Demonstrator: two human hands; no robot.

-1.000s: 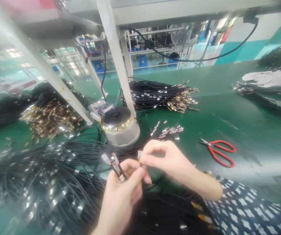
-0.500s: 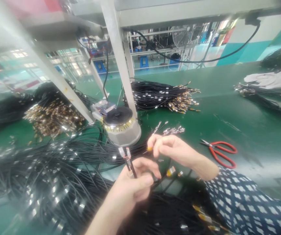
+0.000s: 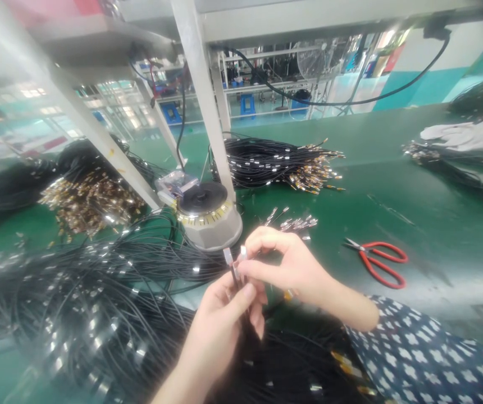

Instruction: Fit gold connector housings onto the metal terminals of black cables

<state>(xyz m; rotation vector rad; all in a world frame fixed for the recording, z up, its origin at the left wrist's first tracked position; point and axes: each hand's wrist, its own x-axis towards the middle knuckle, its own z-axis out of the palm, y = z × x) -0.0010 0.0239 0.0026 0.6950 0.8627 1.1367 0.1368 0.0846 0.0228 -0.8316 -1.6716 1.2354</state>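
Observation:
Near the middle of the head view, my left hand [image 3: 220,320] is closed around thin black cables [image 3: 235,276], whose metal connector tips point up. My right hand [image 3: 290,261] meets it from the right, thumb and fingers pinched on one cable's silvery connector [image 3: 243,253]. A second connector [image 3: 228,256] stands free just to the left. Whether a bit of yellow tape lies between the right fingertips is hidden. Just beyond both hands is a grey tape dispenser [image 3: 212,233] with a black disc on top and short yellow strips around its rim.
Red-handled cutters [image 3: 382,261] lie to the right on the green table [image 3: 376,185]. A cable bundle [image 3: 275,163] rests behind the dispenser. More black cables [image 3: 77,303] spread across the left, and a metal post [image 3: 208,95] rises beside the dispenser. A white glove [image 3: 469,137] lies far right.
My right hand has come down and left onto the cable ends, where before it held a small yellow piece apart from them. The cable tips in my left hand have shifted right.

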